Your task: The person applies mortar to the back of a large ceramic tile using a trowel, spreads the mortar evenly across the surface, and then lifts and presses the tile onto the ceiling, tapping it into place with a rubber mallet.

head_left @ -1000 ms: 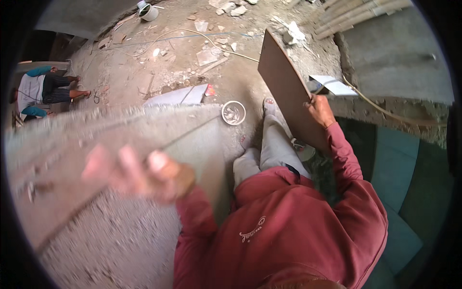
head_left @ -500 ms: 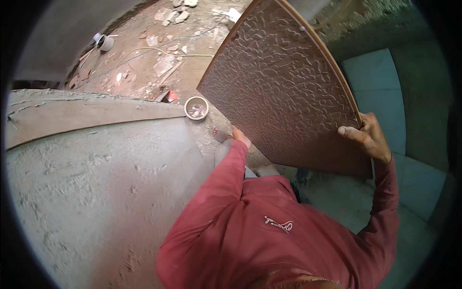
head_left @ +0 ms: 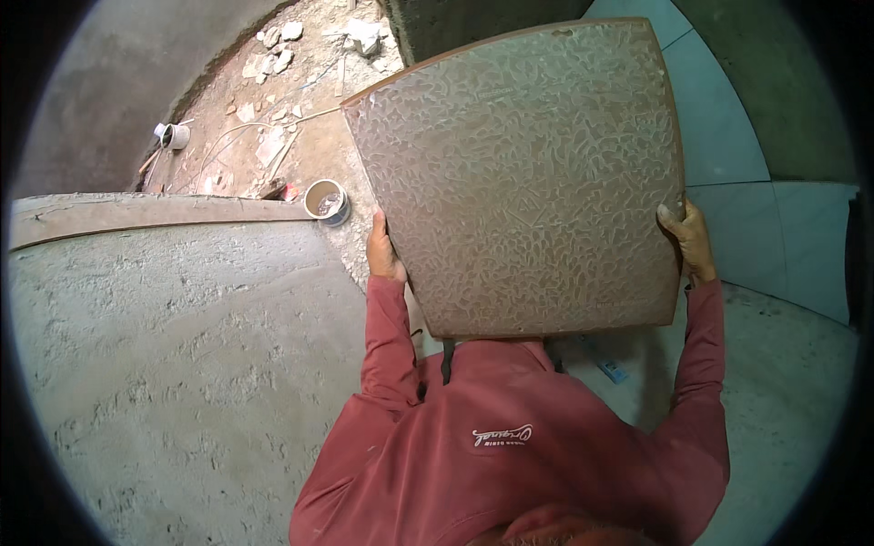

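Note:
A large brown tile (head_left: pixel 523 182) with a raised, wavy pattern on the side facing me is held up in front of my body. My left hand (head_left: pixel 382 247) is closed on its left edge, near the lower corner. On the opposite edge, my right hand (head_left: pixel 689 238) grips it with the thumb on the patterned side. The other fingers of both hands are mostly hidden behind the tile. Its bottom edge is close to my red shirt (head_left: pixel 501 391).
To the left is a rough cement surface (head_left: pixel 182 337) with a wooden board (head_left: pixel 173 211) along its far edge. Beside the board's end stands a bucket (head_left: pixel 328 202). Rubble (head_left: pixel 282 59) and a hose lie on the ground beyond. Pale tiles (head_left: pixel 742 237) cover the wall at right.
The tile has turned from a slant to nearly upright and square before me, its patterned side catching more light. My left hand has come up along its left edge; my right hand keeps its hold.

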Demonstrator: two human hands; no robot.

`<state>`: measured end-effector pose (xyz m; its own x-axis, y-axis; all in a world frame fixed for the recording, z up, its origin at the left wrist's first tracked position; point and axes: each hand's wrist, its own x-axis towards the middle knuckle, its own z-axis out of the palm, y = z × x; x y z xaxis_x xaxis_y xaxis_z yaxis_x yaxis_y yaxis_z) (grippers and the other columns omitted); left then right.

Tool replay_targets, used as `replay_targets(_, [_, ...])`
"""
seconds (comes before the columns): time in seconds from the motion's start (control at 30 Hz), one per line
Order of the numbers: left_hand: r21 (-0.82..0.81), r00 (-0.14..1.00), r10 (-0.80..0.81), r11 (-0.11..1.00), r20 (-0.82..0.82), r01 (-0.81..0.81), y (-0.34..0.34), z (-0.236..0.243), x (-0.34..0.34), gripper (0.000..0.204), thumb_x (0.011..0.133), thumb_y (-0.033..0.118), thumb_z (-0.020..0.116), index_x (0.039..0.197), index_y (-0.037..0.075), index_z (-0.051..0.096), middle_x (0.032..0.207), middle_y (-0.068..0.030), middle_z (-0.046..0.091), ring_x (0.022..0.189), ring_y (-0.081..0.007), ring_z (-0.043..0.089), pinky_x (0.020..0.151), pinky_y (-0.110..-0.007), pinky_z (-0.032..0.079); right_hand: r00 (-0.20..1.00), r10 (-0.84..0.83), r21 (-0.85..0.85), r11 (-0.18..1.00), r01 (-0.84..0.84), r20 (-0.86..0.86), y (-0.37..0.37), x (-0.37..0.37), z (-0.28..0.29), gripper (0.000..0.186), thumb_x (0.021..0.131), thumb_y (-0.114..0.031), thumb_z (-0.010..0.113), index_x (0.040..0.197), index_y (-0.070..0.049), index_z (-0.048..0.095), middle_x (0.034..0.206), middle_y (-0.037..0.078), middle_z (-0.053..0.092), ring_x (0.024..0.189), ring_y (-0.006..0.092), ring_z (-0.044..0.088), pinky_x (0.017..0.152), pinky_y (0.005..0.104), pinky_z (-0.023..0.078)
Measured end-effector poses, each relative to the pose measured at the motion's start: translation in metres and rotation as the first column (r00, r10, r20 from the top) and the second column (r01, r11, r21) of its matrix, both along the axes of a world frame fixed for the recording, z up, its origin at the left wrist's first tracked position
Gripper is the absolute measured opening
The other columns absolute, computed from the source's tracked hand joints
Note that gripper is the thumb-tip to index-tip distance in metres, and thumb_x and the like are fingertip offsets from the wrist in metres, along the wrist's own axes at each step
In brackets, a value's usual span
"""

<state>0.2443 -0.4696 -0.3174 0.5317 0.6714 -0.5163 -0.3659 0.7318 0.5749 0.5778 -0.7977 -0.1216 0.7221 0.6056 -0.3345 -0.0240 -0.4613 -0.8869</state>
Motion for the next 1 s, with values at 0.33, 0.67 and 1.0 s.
replay_targets(0.33, [0.137,0.672,-0.143,0.928,-0.726,0.346,0.01,-0.041,-0.004,0.054,0.099,0.038,0.062,0.119,-0.011,0.064,0.116,-0.0111,0.065,0.103,-0.0187,0.057,0.093,-0.034,0.044,0.986,-0.157,-0.461,0.872,0.162,0.049,-0.041,0.027,-0.15,0.084,0.09,-0.049,0.069,0.14,0.013,0.044,0.135,0.023,0.057,0.125,0.0283,0.055,0.106,0.0366,0.041])
replay_targets(0.67, [-0.069,0.26,-0.108,0.986,-0.96,0.152,-0.142,-0.166,-0.104,0.051,0.098,0.04,0.061,0.097,-0.011,0.069,0.089,-0.0072,0.064,0.08,-0.0181,0.055,0.073,-0.037,0.047,0.905,0.097,-0.612,0.706,-0.356,-0.414,-0.061,0.046,-0.334,0.098,0.092,-0.058,0.062,0.151,0.011,0.026,0.152,0.028,0.038,0.144,0.0361,0.036,0.116,0.0423,0.031])
replay_targets(1.0, [-0.01,0.548,0.239,0.911,-0.802,-0.412,-0.274,-0.197,-0.066,0.044,0.104,0.036,0.051,0.119,-0.004,0.061,0.113,-0.0133,0.065,0.099,-0.0265,0.062,0.092,-0.041,0.05,0.897,0.352,-0.691,0.58,-0.432,-0.266,-0.011,0.077,-0.51,0.077,0.1,-0.059,0.042,0.144,0.003,0.045,0.146,0.026,0.048,0.136,0.0392,0.046,0.112,0.0458,0.035])
